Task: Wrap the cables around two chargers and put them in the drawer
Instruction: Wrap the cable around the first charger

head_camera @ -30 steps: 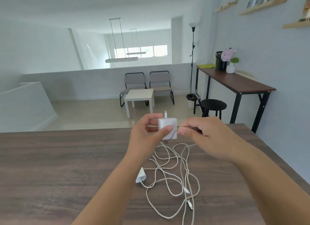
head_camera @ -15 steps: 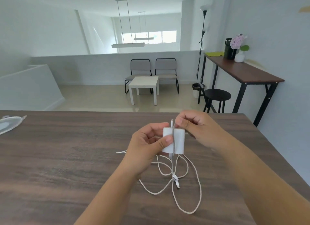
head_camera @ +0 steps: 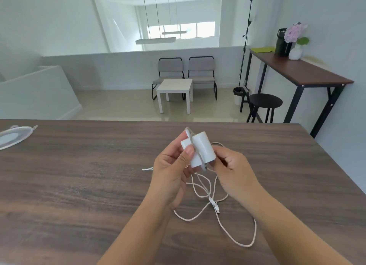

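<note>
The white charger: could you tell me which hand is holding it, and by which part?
The left hand grips the charger by its left side, thumb on the front. The right hand pinches the cable at its lower end.

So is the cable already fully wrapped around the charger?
No. One turn crosses the charger; most of the cable lies loose on the table.

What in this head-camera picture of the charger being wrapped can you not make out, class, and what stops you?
- Second charger: none identifiable in the head view; a white tip shows beside the left hand, which hides the rest.
- Drawer: not in view.
- Cable grip: right hand fingers curl over it below the charger.
- Round white object: cut off by the left edge.
</note>
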Tool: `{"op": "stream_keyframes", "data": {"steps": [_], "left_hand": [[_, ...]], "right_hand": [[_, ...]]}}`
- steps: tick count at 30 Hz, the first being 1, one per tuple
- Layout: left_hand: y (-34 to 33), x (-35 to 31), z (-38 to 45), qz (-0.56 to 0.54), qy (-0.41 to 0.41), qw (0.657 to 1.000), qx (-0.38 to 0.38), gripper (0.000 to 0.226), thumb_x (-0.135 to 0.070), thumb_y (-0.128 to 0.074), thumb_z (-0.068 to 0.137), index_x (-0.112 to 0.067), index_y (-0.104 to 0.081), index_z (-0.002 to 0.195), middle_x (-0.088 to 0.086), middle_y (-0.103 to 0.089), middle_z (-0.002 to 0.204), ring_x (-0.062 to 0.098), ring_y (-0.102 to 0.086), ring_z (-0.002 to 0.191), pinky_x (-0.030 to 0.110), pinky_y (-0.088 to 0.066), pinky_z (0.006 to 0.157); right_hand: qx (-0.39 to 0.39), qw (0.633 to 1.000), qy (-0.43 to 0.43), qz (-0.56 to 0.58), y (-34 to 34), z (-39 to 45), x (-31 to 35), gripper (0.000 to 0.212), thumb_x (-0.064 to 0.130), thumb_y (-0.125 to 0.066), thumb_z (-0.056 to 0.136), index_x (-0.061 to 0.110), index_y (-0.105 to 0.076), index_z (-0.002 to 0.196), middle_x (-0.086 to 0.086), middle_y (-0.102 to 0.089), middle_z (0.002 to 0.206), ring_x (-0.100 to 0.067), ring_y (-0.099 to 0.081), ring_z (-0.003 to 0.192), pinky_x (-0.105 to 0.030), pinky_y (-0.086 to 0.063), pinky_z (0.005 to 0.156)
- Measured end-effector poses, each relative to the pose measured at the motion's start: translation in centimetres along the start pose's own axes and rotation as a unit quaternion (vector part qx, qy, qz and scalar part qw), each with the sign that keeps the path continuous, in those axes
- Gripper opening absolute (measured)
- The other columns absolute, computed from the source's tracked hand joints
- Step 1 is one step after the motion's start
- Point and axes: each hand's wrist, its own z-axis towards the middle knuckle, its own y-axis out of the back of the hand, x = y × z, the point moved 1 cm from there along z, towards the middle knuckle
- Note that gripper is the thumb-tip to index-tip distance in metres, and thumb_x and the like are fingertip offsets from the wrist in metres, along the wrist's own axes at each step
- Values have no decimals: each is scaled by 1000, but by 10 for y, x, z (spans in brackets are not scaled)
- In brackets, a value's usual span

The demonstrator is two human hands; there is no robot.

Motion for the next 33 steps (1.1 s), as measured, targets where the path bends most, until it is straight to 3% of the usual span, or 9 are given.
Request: {"op": "stream_keyframes", "data": {"steps": [3, 9, 13, 16, 20, 23, 26, 30, 33], "left_hand": [[5, -4, 6, 33, -22, 999, -10, 47, -22, -74, 80, -18, -64, 126, 8, -73, 107, 23, -70, 91, 30, -60, 67], [16, -5, 16, 117, -42, 991, -40, 45, -23, -71, 71, -28, -67, 116, 10, -67, 102, 27, -65, 91, 40, -61, 79], [19, 0, 18, 154, -34, 987, -22, 47, -19, -71, 75, -25, -64, 121, -15, -67, 77, 17, -66, 84, 32, -61, 74], [18, 7, 17, 159, -17, 987, -13, 44, -12, -70, 80, -24, -64, 123, -11, -64, 80, 14, -65, 81, 24, -57, 70], [18, 9, 15, 158, 20, 987, 23, 49, -13, -68, 82, -18, -61, 130, 20, -63, 104, 16, -68, 83, 23, -56, 65], [20, 9, 12, 157, 48, 984, 64, 46, -10, -66, 82, -15, -61, 128, 8, -70, 97, 10, -69, 74, 19, -54, 61], [23, 12, 10, 168, 68, 978, 98, 44, -13, -74, 83, -18, -62, 126, 10, -67, 94, 14, -69, 75, 25, -57, 65], [24, 15, 5, 178, 80, 973, 126, 42, -23, -76, 77, -30, -68, 118, 10, -70, 93, 18, -66, 79, 30, -58, 69], [20, 20, 0, 186, 84, 967, 155, 45, -23, -77, 76, -29, -69, 119, 5, -70, 94, 14, -62, 77, 28, -56, 64]], "right_hand": [[0, 991, 54, -124, -4, -10, -3, 21, 21, -50, 99, 28, -69, 103, 10, -57, 60, -12, -50, 55, -22, -39, 54], [80, 965, 72, -239, 9, -18, -3, 17, 35, -49, 97, 27, -62, 90, 16, -48, 53, -7, -48, 56, -25, -38, 54], [160, 942, 87, -283, 12, -17, 5, 23, 38, -38, 97, 27, -59, 96, 15, -53, 65, -10, -52, 65, -34, -46, 62], [189, 926, 112, -306, 13, -13, 9, 28, 39, -34, 96, 24, -57, 92, 11, -55, 69, -12, -51, 67, -34, -43, 63], [174, 928, 123, -307, 25, -3, 10, 33, 42, -35, 94, 24, -62, 88, 15, -50, 63, -8, -47, 62, -29, -40, 59], [181, 926, 144, -298, 31, 2, 12, 39, 47, -34, 91, 23, -63, 82, 12, -57, 67, -8, -50, 63, -26, -43, 59], [187, 926, 166, -283, 32, 7, 12, 23, 42, -51, 88, 26, -63, 78, 16, -51, 59, 0, -47, 57, -14, -36, 55], [173, 967, 85, -166, 40, 17, 11, 26, 32, -79, 77, 23, -55, 69, 15, -43, 46, -5, -40, 48, -13, -31, 50], [163, 983, 45, -70, 45, 22, 4, 34, 34, -76, 76, 17, -47, 68, 13, -40, 51, -4, -34, 50, -13, -30, 51]]}}
